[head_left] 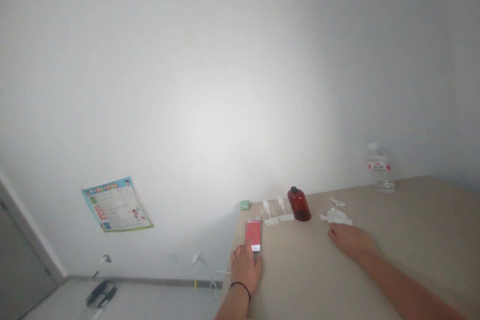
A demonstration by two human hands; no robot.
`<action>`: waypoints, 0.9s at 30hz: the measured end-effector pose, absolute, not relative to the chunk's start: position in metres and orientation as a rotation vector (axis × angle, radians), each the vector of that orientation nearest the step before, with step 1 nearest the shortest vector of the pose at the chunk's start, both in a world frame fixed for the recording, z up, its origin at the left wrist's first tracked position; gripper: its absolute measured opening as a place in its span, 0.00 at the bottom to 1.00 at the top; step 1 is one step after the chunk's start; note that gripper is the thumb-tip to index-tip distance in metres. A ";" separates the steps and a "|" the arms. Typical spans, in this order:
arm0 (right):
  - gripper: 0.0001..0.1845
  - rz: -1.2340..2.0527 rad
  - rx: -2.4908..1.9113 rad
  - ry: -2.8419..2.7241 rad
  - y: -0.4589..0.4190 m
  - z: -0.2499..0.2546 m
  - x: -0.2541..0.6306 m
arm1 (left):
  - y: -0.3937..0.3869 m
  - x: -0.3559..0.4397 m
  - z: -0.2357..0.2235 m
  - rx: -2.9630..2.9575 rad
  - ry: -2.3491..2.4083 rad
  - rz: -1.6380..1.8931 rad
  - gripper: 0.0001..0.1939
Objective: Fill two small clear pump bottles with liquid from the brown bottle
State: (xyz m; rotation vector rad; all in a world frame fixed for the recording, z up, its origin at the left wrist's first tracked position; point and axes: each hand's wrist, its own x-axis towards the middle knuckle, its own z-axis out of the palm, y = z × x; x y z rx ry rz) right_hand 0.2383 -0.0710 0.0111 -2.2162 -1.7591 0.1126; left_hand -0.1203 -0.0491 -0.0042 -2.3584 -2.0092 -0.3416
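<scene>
My left hand [245,267] lies over the near end of a phone [253,234] with a red screen, near the table's left edge. Its fingers are apart, and one fingertip touches the phone's lower part. On the table to the right rests my right hand [352,241], its fingers curled under. Whatever they may hold is hidden. Just beyond its knuckles sits a crumpled white tissue [337,216]; whether they touch is unclear. A smaller white scrap [337,202] lies behind that tissue.
Along the wall on the beige table [292,280] are a small green box [245,205], two clear packets [275,212] with white pieces, a dark red bottle [299,205] with a black cap, and a clear water bottle [381,172]. Left, a poster [118,206] hangs above the floor.
</scene>
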 end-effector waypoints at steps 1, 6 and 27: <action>0.20 0.105 -2.232 -1.757 -0.072 0.012 0.238 | -0.050 -0.120 -0.004 -2.363 -2.006 -0.341 0.29; 0.22 0.075 -2.282 -1.797 -0.074 0.015 0.236 | -0.053 -0.121 0.000 -2.376 -1.981 -0.394 0.28; 0.24 0.075 -2.371 -1.856 -0.075 0.020 0.229 | -0.055 -0.122 0.001 -2.381 -1.983 -0.436 0.29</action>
